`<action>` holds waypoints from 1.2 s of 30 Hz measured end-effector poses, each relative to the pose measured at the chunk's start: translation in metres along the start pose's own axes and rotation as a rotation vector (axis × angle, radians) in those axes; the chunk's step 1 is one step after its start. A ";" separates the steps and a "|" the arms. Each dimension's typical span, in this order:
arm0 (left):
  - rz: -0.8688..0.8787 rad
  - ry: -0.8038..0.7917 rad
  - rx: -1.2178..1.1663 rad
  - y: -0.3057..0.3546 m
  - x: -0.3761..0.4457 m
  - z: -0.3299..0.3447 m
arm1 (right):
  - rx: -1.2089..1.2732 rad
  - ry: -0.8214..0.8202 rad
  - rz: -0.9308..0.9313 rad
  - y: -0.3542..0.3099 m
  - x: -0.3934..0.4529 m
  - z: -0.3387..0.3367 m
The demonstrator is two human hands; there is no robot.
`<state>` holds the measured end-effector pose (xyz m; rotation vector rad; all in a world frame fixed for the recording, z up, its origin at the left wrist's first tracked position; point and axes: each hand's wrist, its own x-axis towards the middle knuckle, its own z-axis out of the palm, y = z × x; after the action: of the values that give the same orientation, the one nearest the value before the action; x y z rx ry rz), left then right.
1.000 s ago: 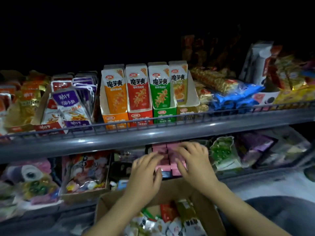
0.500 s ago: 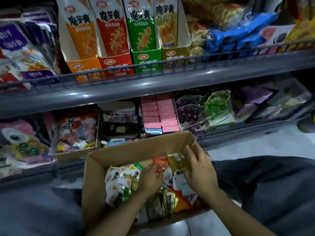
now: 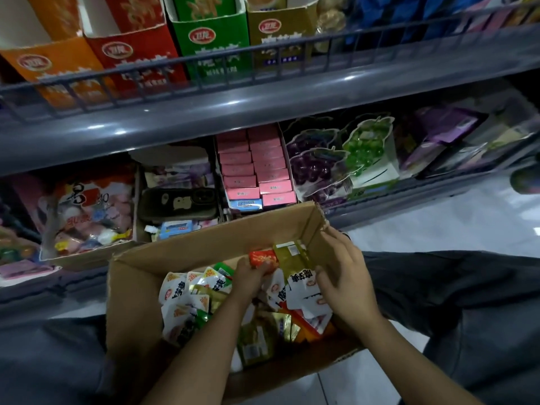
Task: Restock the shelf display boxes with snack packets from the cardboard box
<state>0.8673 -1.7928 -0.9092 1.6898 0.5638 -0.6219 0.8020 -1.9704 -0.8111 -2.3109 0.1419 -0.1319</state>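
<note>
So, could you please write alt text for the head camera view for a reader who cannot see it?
Both hands reach into an open cardboard box of mixed snack packets: the left hand grips an orange-red packet, the right hand sorts others. Behind stand orange, red, green and gold display boxes on the upper shelf, with pink boxes below.

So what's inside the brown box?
The cardboard box holds loose snack packets: white, green, gold and orange. The left hand grips a red packet; the right hand touches others. The packets hide the bottom.
</note>
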 end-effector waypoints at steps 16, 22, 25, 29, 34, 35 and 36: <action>-0.183 -0.040 0.387 0.020 0.014 0.051 | 0.077 0.030 0.051 0.002 0.003 0.004; -0.238 0.074 0.195 0.022 -0.002 0.036 | 0.092 0.030 0.047 0.004 0.003 0.004; -0.197 0.097 0.112 0.023 -0.013 0.022 | 0.089 0.022 0.042 0.005 0.003 0.003; -0.153 0.040 0.050 0.031 -0.026 -0.002 | 0.086 0.016 0.042 0.004 0.003 0.002; -0.056 -0.010 0.073 0.053 -0.051 -0.033 | 0.055 0.011 0.047 0.002 0.004 0.002; -0.043 -0.021 0.082 0.057 -0.057 -0.039 | 0.045 0.001 0.052 0.002 0.005 0.001; -0.024 -0.031 0.091 0.062 -0.062 -0.045 | 0.033 -0.009 0.058 0.002 0.005 0.002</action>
<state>0.8670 -1.7633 -0.8153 1.7577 0.5413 -0.6994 0.8070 -1.9716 -0.8137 -2.2721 0.2003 -0.0936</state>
